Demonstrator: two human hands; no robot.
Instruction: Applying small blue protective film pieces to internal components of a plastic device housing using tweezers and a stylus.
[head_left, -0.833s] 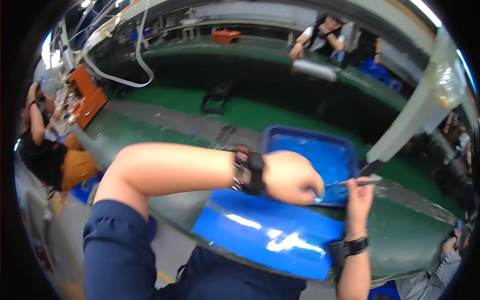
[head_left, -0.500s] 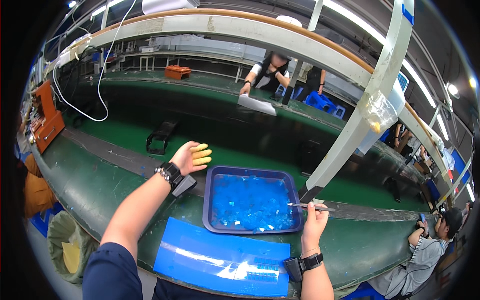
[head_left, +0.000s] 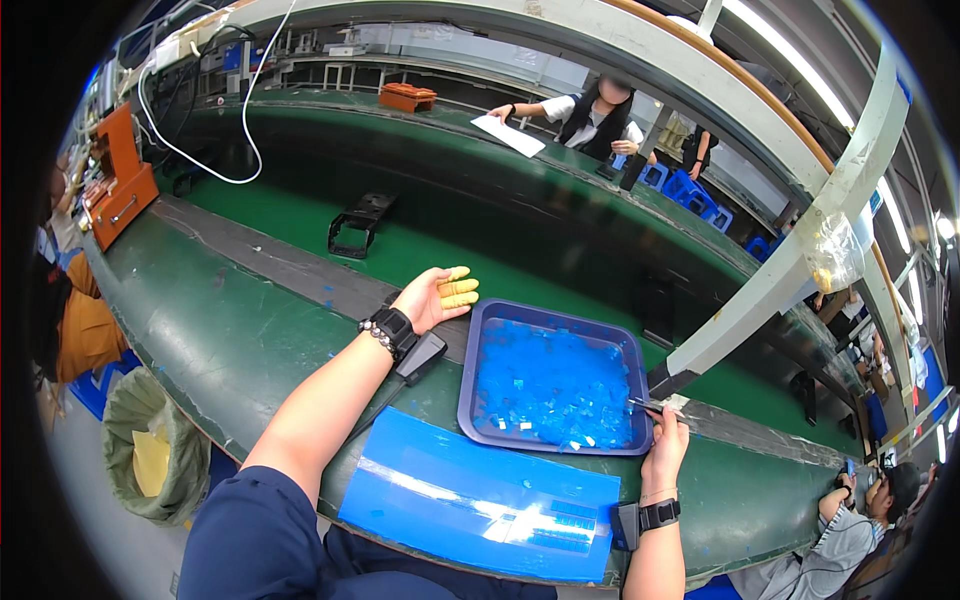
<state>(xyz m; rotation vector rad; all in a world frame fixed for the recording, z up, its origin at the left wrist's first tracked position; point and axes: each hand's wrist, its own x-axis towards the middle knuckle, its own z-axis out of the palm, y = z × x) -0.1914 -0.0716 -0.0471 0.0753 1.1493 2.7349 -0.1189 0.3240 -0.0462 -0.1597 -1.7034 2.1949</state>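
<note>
A dark blue tray (head_left: 466,395) stands on the bench in front of me, filled with many small, thin blue pieces (head_left: 550,375) and a few whitish ones. My right hand (head_left: 664,458), at the tray's right rim, pinches slim tweezers (head_left: 652,406) whose tips point in over the pieces. Whether the tips hold a piece is too small to tell. Beside the tray's far left corner my left hand (head_left: 430,301) is open, palm turned up, with yellow covers on several fingers and nothing in it. Nearer to me lies a shiny blue sheet (head_left: 440,480) with small rectangles in rows toward its right end.
A slanting pale post (head_left: 770,300) rises just right of the tray. On the green belt beyond lies a black bracket (head_left: 358,226). An orange tool box (head_left: 125,180) stands far left, a lined bin (head_left: 150,460) below. Co-workers sit across (head_left: 600,120) and at right (head_left: 840,540).
My view has shifted, so the bench and tray sit further right and higher. The co-worker across now has a white sheet lying flatter at the belt's far edge. Both my hands keep their poses.
</note>
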